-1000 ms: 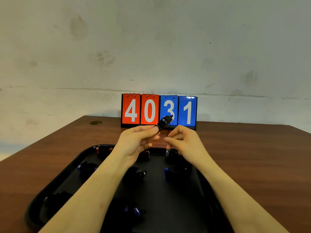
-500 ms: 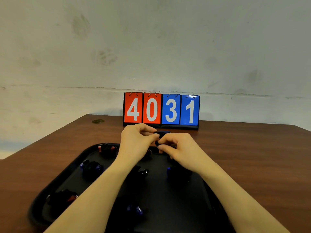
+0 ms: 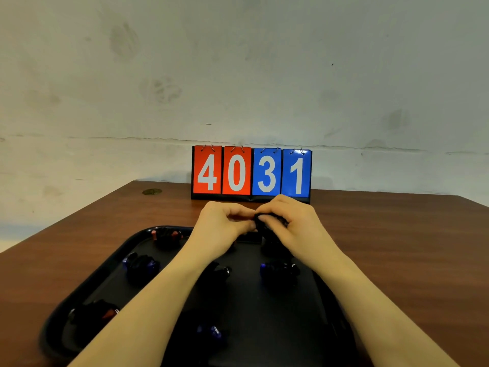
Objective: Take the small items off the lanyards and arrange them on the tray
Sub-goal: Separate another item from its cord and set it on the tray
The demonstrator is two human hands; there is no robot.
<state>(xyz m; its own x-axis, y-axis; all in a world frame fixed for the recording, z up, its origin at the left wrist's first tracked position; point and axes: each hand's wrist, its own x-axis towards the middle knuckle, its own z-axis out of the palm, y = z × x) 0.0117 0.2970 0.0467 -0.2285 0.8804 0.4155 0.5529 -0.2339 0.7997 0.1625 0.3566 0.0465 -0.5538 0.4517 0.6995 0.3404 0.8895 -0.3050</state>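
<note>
Just now both hands meet above the far end of the tray, over the desk; the left hand has its fingers curled inward toward the right hand, and between them sits a small black item, pinched from both sides; it is too dark and too covered to tell its long axis, or whether a lanyard cord is attached. The item lies directly between the hands, a little nearer the right, whose fingers wrap more of it; the coming move, I judge, is a pull apart or a twist to free it, then a set-down on the tray below.

Other dark bundles lie on the tray: one with red bits at the far left corner; one with blue ends on the left; one beside the left forearm; one with blue ends under the right wrist; one with red bits near the left rim; one with blue near the front. Bare tray floor shows in the middle right. Behind the hands stands a scoreboard reading 4031, well clear of the work.
</note>
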